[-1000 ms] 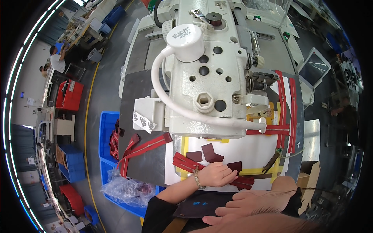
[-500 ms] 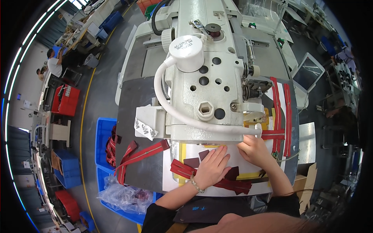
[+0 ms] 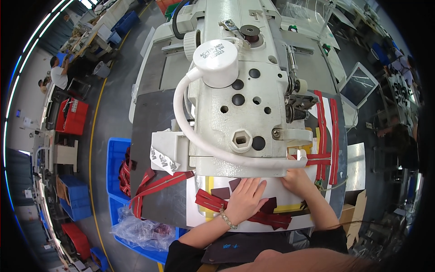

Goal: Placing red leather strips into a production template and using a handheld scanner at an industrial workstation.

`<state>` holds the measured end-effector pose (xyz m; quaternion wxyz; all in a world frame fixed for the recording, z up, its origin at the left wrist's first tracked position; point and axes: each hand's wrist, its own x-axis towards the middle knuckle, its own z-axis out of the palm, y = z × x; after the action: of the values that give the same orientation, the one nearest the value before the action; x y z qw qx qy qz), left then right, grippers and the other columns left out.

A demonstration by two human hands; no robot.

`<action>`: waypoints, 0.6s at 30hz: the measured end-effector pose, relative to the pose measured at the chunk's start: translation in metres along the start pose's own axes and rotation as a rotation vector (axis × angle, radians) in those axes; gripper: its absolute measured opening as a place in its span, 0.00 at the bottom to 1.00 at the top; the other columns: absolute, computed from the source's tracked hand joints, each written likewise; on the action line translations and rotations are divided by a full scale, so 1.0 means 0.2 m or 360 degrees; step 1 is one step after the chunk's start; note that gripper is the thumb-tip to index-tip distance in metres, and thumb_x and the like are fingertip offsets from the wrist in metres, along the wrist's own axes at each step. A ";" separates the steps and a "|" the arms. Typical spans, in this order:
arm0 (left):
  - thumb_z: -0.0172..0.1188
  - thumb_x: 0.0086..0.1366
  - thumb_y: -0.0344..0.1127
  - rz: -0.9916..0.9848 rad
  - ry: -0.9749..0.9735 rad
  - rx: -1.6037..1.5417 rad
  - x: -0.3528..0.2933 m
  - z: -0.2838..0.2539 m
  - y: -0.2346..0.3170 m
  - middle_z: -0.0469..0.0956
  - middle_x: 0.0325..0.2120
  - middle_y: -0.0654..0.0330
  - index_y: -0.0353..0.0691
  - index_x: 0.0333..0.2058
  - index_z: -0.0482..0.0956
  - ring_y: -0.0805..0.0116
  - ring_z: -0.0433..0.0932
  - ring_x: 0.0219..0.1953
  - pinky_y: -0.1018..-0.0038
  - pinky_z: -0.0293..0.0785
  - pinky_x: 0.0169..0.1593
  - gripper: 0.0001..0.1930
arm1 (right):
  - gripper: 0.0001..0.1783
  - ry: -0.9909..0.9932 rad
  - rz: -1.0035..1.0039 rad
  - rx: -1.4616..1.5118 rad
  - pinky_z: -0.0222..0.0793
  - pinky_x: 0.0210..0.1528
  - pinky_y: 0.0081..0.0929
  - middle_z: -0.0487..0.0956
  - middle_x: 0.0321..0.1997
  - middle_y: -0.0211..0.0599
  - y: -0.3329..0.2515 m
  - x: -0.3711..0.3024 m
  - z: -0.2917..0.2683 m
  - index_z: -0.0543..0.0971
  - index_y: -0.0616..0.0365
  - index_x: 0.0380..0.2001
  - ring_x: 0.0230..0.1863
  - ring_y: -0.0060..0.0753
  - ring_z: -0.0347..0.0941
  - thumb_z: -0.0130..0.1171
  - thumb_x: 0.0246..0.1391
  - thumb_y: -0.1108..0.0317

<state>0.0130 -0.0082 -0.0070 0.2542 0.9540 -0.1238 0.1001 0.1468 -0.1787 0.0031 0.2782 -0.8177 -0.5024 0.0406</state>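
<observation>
My left hand point(image 3: 245, 201) lies flat with its fingers stretched out, on the white work surface in front of the sewing machine point(image 3: 240, 118). Under and beside it are a red zipper point(image 3: 210, 199) and small dark maroon pieces point(image 3: 220, 193). The zipper's other end point(image 3: 272, 221) comes out past my wrist, near another maroon piece point(image 3: 269, 205). My right hand point(image 3: 297, 182) reaches beneath the right front of the machine head. Its fingertips are hidden there, so I cannot see what they touch.
Red zippers point(image 3: 334, 140) lie at the table's right, and another point(image 3: 163, 182) hangs over its left edge. Blue bins point(image 3: 118, 170) stand left, one with clear plastic point(image 3: 142, 226). A white screen point(image 3: 359, 86) stands at the right. A person point(image 3: 59, 75) is far off at left.
My right hand has slipped further under the machine head, its fingers now less visible. The left hand stays flat in about the same place. The view has shifted slightly.
</observation>
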 end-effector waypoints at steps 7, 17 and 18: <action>0.65 0.53 0.45 0.0007 -0.0019 0.0000 0.01 0.00 0.00 0.67 0.54 0.43 0.36 0.50 0.73 0.56 0.72 0.45 0.65 0.68 0.49 0.28 | 0.24 -0.0015 -0.0074 0.0013 0.69 0.55 0.41 0.74 0.55 0.41 0.06 -0.02 0.05 0.76 0.59 0.47 0.57 0.45 0.70 0.53 0.41 0.79; 0.63 0.55 0.46 -0.0092 -0.0196 -0.0002 -0.03 0.00 0.02 0.67 0.54 0.44 0.38 0.51 0.73 0.53 0.71 0.53 0.67 0.72 0.48 0.27 | 0.21 -0.0020 -0.0083 -0.0038 0.69 0.54 0.40 0.75 0.54 0.40 0.07 -0.03 0.07 0.77 0.55 0.48 0.56 0.42 0.72 0.53 0.48 0.73; 0.64 0.56 0.46 -0.0101 -0.0193 0.0011 -0.03 0.00 0.02 0.67 0.55 0.44 0.38 0.51 0.73 0.51 0.69 0.56 0.66 0.72 0.50 0.27 | 0.21 -0.0039 -0.0043 0.0004 0.69 0.54 0.40 0.75 0.54 0.40 0.05 -0.02 0.06 0.77 0.55 0.48 0.56 0.42 0.71 0.53 0.48 0.73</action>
<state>0.0062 -0.0094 -0.0067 0.2460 0.9626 -0.1083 0.0344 0.1484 -0.1803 -0.0122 0.2735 -0.8099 -0.5167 0.0474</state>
